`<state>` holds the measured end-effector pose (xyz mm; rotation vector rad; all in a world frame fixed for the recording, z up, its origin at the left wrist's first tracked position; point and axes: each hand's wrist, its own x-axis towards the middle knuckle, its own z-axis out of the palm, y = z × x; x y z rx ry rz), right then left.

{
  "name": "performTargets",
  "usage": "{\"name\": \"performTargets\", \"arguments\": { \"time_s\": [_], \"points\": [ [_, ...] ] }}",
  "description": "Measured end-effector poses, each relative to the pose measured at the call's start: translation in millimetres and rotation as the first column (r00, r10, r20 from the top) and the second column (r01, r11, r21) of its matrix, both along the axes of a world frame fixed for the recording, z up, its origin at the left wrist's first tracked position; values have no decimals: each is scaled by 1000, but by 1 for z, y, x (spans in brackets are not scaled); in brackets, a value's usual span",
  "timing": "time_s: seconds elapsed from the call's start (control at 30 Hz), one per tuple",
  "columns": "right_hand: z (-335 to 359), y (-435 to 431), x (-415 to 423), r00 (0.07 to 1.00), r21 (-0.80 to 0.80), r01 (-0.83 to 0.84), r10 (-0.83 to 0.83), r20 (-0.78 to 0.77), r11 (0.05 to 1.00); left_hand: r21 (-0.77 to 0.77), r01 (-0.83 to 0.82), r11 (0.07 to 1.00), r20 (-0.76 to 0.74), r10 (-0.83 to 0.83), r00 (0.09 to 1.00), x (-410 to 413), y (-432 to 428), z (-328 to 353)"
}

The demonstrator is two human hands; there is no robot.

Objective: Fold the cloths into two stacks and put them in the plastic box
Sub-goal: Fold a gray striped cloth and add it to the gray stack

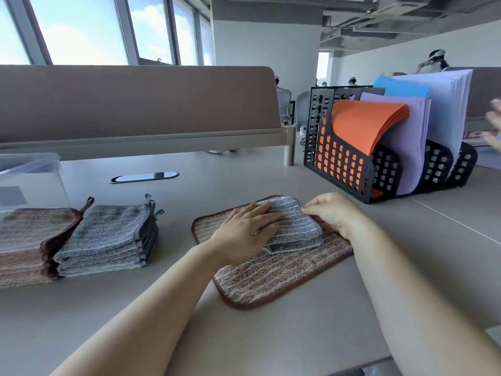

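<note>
Two containers stand on the pale grey desk [244,169]: a clear plastic box [29,180] at the far left, whose contents cannot be made out, and a black perforated plastic file rack [341,164] at the far right holding orange, lilac, blue and white sheets of paper. Just near of the box sit two stacks of folded cloths, a brown striped stack [24,242] at the left edge and a grey striped stack [108,237] touching it on the right. In the middle a brown-edged striped cloth [271,275] lies flat with a folded grey striped cloth [295,226] on its far part. The left hand [244,229] presses flat and open on the grey cloth, and the right hand [333,213] pinches that cloth's right edge with fingers together. A beige desk divider [135,104] runs across the far side, with large windows [81,28] beyond it on the left.
</note>
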<state>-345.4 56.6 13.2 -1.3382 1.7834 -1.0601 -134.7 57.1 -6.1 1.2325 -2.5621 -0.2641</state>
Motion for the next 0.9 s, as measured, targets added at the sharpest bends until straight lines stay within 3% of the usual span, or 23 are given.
{"name": "performTargets", "arguments": {
  "time_s": [0.13, 0.3, 0.57, 0.73, 0.83, 0.9],
  "points": [
    [2, 2, 1, 1000, -5, 15, -15, -12, 1000, 58, -7, 998, 55, 4, 998, 2, 2, -1],
    [4, 6, 3, 993, 11, -21, 22, -118, 1000, 3, 21, 1000, 183, -22, 983, 10, 5, -3],
    [2, 7, 6, 965, 41, -21, 31, -259, 999, 97, 11, 995, 175, -28, 984, 4, 5, -6],
    [3, 6, 10, 968, 28, -66, 71, -239, 997, 130, 3, 992, 165, -24, 986, 2, 6, -6],
    [1, 5, 8, 983, 29, -78, 82, -163, 996, 195, -4, 981, 78, -12, 997, 2, 5, -6],
    [3, 6, 9, 987, 28, -115, 117, -106, 993, 260, -11, 966, -138, 49, 989, 3, 5, -3]
  ]
}}
